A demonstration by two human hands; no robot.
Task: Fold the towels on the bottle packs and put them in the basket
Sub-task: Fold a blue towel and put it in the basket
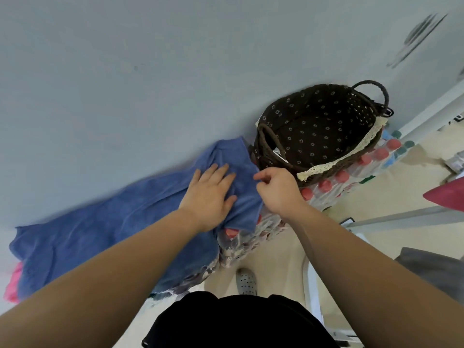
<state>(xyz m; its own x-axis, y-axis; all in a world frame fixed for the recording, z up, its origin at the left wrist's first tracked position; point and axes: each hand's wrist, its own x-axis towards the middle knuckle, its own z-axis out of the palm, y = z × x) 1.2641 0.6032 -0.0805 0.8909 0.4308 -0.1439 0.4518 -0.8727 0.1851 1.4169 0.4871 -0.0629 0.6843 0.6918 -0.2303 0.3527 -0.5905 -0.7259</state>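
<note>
Left hand (pixel 208 197) flat, fingers straight, pressing on blue towel (pixel 100 234). Right hand (pixel 276 189) curled at towel's right edge; can't tell if it pinches the cloth. Towel spread over bottle packs (pixel 238 249), pink towel (pixel 12 282) under its left end. Basket (pixel 351 153) sits on packs just right of towel, against wall (pixel 150 71).

Blue towel (pixel 100 234): spread over bottle packs (pixel 241 247), with a pink towel (pixel 12 285) beneath its left end. Left grip (pixel 208 197): flat on the blue towel. Right grip (pixel 276 189): fingers curled at the towel's right edge. Basket (pixel 339 160): dark wicker with flowered lining, standing on the packs.
</note>
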